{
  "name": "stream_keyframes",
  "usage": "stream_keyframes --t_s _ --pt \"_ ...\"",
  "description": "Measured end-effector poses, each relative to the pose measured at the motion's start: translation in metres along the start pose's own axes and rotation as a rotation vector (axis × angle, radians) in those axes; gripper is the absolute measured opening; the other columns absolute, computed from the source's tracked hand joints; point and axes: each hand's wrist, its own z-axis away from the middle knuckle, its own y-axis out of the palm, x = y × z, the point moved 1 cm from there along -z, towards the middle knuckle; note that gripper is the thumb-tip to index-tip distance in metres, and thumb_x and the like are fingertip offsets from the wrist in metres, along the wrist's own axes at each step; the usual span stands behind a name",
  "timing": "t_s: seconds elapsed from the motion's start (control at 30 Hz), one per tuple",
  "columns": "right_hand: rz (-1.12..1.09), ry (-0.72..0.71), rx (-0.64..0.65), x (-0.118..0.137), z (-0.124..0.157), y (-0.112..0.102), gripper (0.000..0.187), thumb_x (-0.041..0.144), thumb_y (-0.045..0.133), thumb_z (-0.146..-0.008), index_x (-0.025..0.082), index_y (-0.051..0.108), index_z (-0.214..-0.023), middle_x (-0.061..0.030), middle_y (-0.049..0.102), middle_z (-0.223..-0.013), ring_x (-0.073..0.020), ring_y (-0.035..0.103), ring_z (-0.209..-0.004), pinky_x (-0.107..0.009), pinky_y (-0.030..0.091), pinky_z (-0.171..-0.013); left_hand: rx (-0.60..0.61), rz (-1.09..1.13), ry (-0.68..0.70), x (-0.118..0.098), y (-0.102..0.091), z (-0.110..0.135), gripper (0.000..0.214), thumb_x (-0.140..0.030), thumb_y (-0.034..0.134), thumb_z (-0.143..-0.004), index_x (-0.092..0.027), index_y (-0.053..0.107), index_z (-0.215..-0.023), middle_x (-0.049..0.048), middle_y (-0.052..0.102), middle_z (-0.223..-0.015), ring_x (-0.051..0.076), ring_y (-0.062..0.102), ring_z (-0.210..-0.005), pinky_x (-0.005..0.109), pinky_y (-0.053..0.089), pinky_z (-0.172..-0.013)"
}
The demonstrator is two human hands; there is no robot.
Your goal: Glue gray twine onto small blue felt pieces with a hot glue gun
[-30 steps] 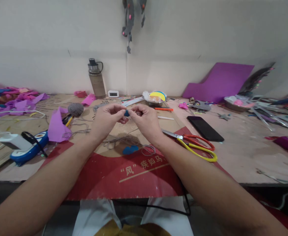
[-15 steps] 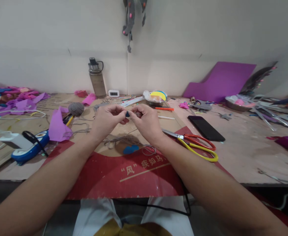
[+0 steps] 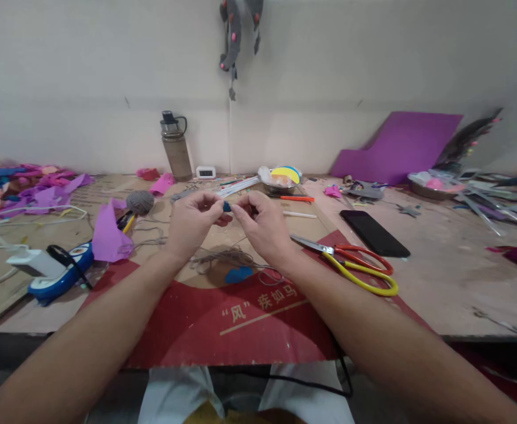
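A small dark blue piece [image 3: 226,206], perhaps felt, sits between my hands above the cardboard. My left hand [image 3: 196,224] pinches it between thumb and fingertips. From the other side, my right hand [image 3: 262,227] closes on its edge, thumb tip against it and the other fingers curled. The piece's exact shape is too small to make out. Beneath the hands lies a loose tangle of grey-brown yarn [image 3: 223,256]. A flat bright blue cut-out [image 3: 238,274] rests just in front of the yarn. Scissors [image 3: 329,249] with red and yellow handles lie beside my right wrist.
Red-printed cardboard [image 3: 174,330] covers the table's front. A black phone [image 3: 373,232] lies at right. Leftward are a yarn ball [image 3: 140,202], purple felt [image 3: 110,232] and a blue power strip [image 3: 62,277] with cables. A water bottle [image 3: 175,147] and bowl [image 3: 280,187] stand behind.
The view has shifted slightly, so the table appears a little lower and farther right. More of the blue piece shows between my fingertips; the right hand's fingers have shifted a little.
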Motion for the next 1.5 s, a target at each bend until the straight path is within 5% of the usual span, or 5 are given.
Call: stream_keyframes --t_s 0.47,0.67,0.83,1.1,1.5 --pt "-0.002 0.039 -0.039 0.0051 -0.0013 -0.0031 0.019 0.022 0.06 -0.085 0.019 0.055 -0.067 0.002 0.052 -0.066 -0.0111 0.044 -0.063 -0.026 0.034 -0.062 0.025 0.076 -0.064 -0.0046 0.0007 0.0033 0.015 -0.028 0.068 -0.078 -0.015 0.061 -0.076 -0.0003 0.067 -0.061 0.014 0.068 -0.055 0.025 0.059 -0.058" --pt "0.041 0.0 -0.064 0.0037 -0.0038 -0.0048 0.02 0.02 0.06 -0.085 0.019 0.055 -0.066 0.0016 0.054 -0.067 -0.0114 0.045 -0.064 -0.026 0.036 -0.063 0.031 0.054 -0.132 -0.0069 0.001 0.0033 0.023 -0.031 0.069 -0.078 -0.013 0.068 -0.093 0.0026 0.072 -0.069 0.015 0.07 -0.06 0.027 0.06 -0.062" --pt "0.086 -0.035 -0.057 0.0015 -0.0029 -0.0041 0.017 0.021 0.061 -0.086 0.019 0.057 -0.07 0.0006 0.055 -0.07 -0.0122 0.047 -0.066 -0.027 0.037 -0.063 0.041 0.06 -0.172 -0.0044 0.0009 0.0019 0.019 -0.033 0.068 -0.079 -0.014 0.067 -0.082 0.0033 0.071 -0.069 0.016 0.07 -0.062 0.028 0.06 -0.065" --pt "0.081 0.0 -0.042 -0.0002 -0.0006 -0.0039 0.005 0.022 0.061 -0.087 0.02 0.062 -0.082 -0.0003 0.06 -0.075 -0.0126 0.05 -0.067 -0.027 0.038 -0.062 -0.016 -0.145 -0.161 -0.0063 -0.0003 0.0014 0.01 -0.025 0.066 -0.079 -0.016 0.067 -0.076 -0.0046 0.056 -0.049 0.006 0.049 -0.044 0.015 0.039 -0.043" --pt "0.104 0.037 -0.053 -0.0043 -0.0008 -0.0065 0.01 0.021 0.06 -0.085 0.019 0.059 -0.075 0.0011 0.055 -0.068 -0.0121 0.049 -0.065 -0.026 0.039 -0.062 0.127 0.19 -0.294 0.0026 0.0025 0.0019 0.021 -0.032 0.069 -0.079 -0.013 0.067 -0.089 0.0034 0.071 -0.066 0.015 0.069 -0.061 0.028 0.06 -0.066"
